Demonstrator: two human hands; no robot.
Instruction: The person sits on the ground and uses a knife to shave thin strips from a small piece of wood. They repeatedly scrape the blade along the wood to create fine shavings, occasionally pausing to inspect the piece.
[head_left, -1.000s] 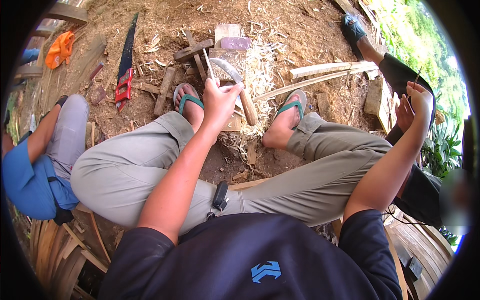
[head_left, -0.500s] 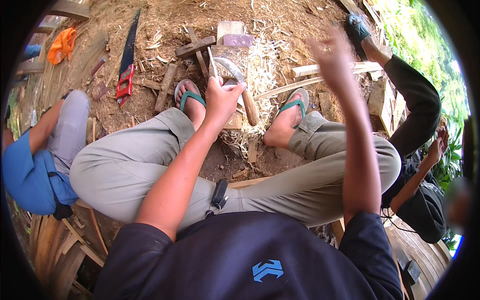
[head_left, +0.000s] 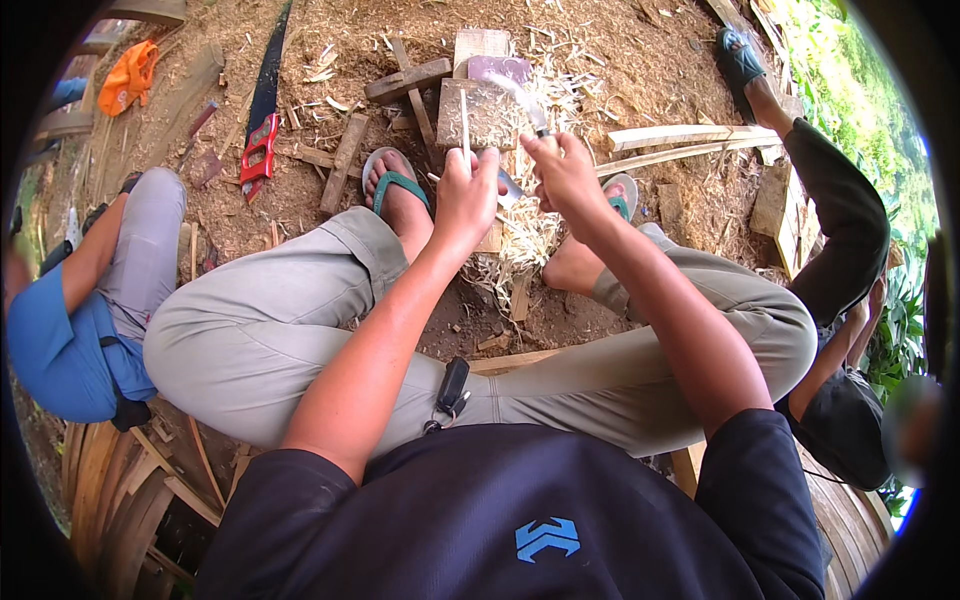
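My left hand [head_left: 468, 195] is closed around a thin pale wooden stick [head_left: 465, 120] that points up and away from me. To its right, my right hand [head_left: 572, 178] grips the handle of a sickle-like knife with a curved blade [head_left: 524, 98]; the blade is blurred and reaches over the wooden block [head_left: 455, 106] beyond my hands. Most of the knife's handle is hidden by my fingers. A shiny grey piece [head_left: 510, 188] shows between the two hands; I cannot make out what it is. A purplish flat block [head_left: 500, 69] lies at the far end of the wooden block.
Curled wood shavings [head_left: 520, 235] cover the ground between my feet. A red-handled saw [head_left: 259, 150] and a wooden cross piece [head_left: 408, 82] lie to the left. Long wooden strips [head_left: 690, 136] lie right. One person in blue [head_left: 75, 330] sits left, another in dark clothes [head_left: 845, 225] right.
My right hand has come down from its raised place on the right and taken hold of the curved knife's handle. The knife has shifted right, away from my left hand, which keeps the stick.
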